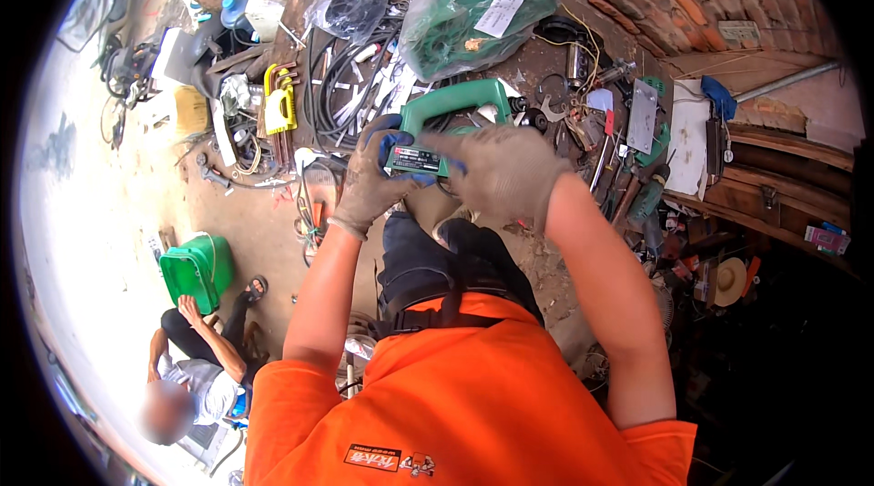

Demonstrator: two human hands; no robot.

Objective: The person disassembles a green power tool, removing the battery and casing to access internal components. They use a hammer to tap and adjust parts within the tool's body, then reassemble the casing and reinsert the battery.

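Observation:
A green power-tool housing (435, 106) with a looped handle and a dark label plate is held at the near edge of the cluttered workbench. My left hand (366, 184), in a grey glove with blue on the fingers, grips its left end. Over the right part of the housing is my right hand (510, 175), gloved alike. Motion smears its fingers beside the label, so I cannot tell whether they touch or hold anything.
Behind the housing lie a bagged green item (487, 8), black cables (332, 76) and white scraps. Yellow-holdered hex keys (280, 99) lie left; hand tools and a green drill (648, 199) lie right. A seated person (205, 368) is near a green bucket (196, 272) at lower left.

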